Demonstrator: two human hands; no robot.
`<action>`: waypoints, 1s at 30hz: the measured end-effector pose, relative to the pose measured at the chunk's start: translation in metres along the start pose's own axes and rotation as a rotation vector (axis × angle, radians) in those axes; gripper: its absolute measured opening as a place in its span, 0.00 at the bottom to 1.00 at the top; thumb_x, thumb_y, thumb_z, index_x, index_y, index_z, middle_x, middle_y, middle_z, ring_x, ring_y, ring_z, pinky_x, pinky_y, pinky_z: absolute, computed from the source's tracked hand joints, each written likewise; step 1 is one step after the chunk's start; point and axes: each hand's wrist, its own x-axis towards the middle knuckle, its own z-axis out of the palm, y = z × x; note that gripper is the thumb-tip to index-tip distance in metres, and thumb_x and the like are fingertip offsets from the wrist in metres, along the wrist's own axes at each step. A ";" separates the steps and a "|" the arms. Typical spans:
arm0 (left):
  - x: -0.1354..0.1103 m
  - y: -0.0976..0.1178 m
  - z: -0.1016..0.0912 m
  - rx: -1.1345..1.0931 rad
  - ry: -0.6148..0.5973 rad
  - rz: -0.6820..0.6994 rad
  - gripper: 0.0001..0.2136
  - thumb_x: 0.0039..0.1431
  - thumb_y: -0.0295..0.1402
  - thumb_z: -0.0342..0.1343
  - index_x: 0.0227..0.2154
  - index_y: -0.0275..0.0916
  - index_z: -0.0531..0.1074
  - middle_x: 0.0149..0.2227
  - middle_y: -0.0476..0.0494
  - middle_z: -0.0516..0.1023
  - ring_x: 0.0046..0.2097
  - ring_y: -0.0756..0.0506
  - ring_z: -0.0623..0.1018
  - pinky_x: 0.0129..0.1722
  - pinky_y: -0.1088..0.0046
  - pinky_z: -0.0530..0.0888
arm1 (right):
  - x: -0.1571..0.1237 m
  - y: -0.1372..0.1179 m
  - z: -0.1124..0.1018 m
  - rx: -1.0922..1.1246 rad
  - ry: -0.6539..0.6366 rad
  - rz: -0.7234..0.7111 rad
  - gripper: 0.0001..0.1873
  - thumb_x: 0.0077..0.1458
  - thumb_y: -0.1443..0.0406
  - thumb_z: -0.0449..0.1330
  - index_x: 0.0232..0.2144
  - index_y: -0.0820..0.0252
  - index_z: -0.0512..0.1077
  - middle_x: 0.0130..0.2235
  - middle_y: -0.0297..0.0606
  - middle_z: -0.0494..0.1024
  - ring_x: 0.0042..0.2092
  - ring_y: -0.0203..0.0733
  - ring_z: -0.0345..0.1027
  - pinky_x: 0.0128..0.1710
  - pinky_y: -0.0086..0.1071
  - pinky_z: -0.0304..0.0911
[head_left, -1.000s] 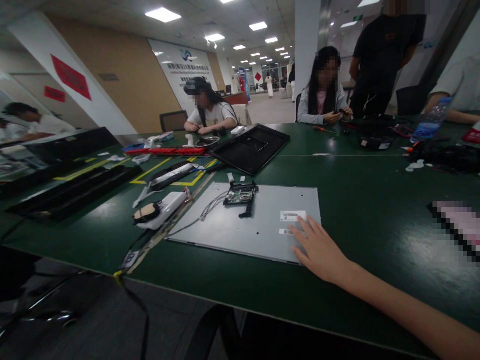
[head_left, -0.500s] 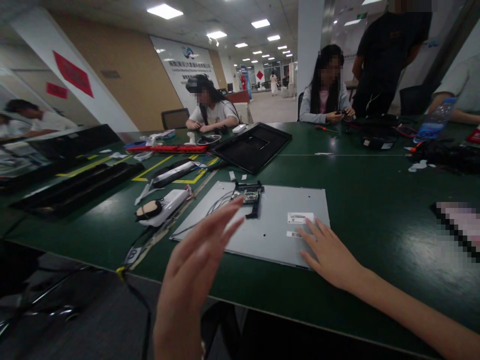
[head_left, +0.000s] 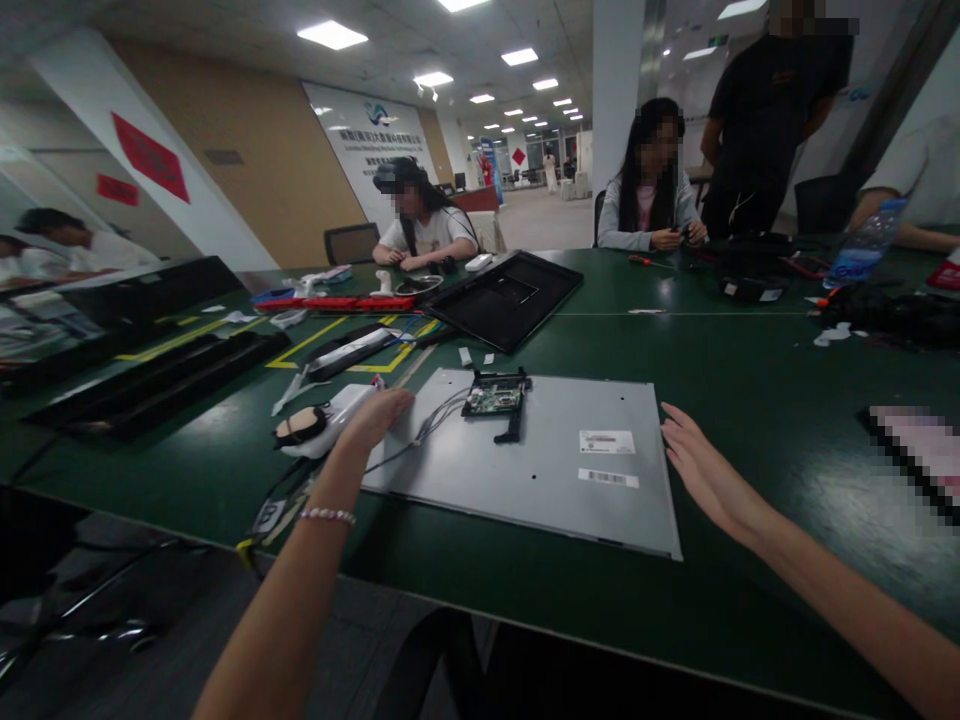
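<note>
The camera sits on the person's head. It looks from above and behind the fingers (head_left: pixel 681 428) of the right hand (head_left: pixel 709 475) and left hand (head_left: pixel 375 415), facing forward and down. The gray panel (head_left: pixel 450 475) between the fingers looks close. Far past the fingertips, it sees ceiling lights (head_left: pixel 332 35).

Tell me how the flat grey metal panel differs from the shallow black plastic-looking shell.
The flat grey metal panel is pale, the shallow black plastic-looking shell dark. The panel carries white labels and a green circuit board; the shell shows a recessed face inside a rim. The panel lies between the left hand and right hand, the shell beyond both. Both are rectangular.
</note>
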 end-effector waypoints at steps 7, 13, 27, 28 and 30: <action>0.001 0.010 0.004 -0.259 -0.015 -0.223 0.05 0.55 0.25 0.55 0.36 0.36 0.69 0.33 0.39 0.78 0.38 0.44 0.79 0.35 0.71 0.74 | -0.003 0.005 -0.001 0.241 0.042 -0.037 0.41 0.56 0.49 0.59 0.67 0.43 0.48 0.66 0.36 0.62 0.67 0.50 0.50 0.64 0.48 0.52; -0.028 0.005 0.021 -0.362 -0.070 -0.207 0.08 0.54 0.29 0.58 0.38 0.37 0.73 0.38 0.39 0.78 0.45 0.43 0.78 0.40 0.73 0.72 | -0.018 -0.004 -0.031 0.181 0.159 0.004 0.40 0.55 0.47 0.57 0.66 0.42 0.50 0.68 0.37 0.56 0.68 0.50 0.47 0.66 0.47 0.48; -0.130 0.020 0.070 -0.072 -0.366 0.134 0.22 0.53 0.43 0.58 0.50 0.41 0.72 0.53 0.40 0.75 0.56 0.41 0.72 0.55 0.67 0.67 | -0.045 0.011 -0.122 -0.653 0.314 0.027 0.37 0.56 0.44 0.52 0.65 0.45 0.55 0.69 0.42 0.55 0.66 0.66 0.48 0.59 0.62 0.57; -0.134 0.021 0.073 -0.055 -0.384 0.141 0.22 0.53 0.43 0.58 0.49 0.40 0.72 0.53 0.40 0.75 0.55 0.41 0.73 0.54 0.67 0.67 | -0.044 0.014 -0.130 -0.730 0.316 0.011 0.37 0.57 0.44 0.52 0.65 0.46 0.56 0.68 0.44 0.55 0.66 0.67 0.50 0.58 0.63 0.57; -0.137 0.021 0.077 0.003 -0.375 0.166 0.20 0.54 0.44 0.56 0.46 0.39 0.72 0.49 0.40 0.77 0.53 0.41 0.74 0.53 0.66 0.68 | -0.044 0.021 -0.143 -0.873 0.308 -0.069 0.37 0.57 0.44 0.51 0.65 0.50 0.57 0.68 0.46 0.56 0.65 0.67 0.53 0.59 0.63 0.56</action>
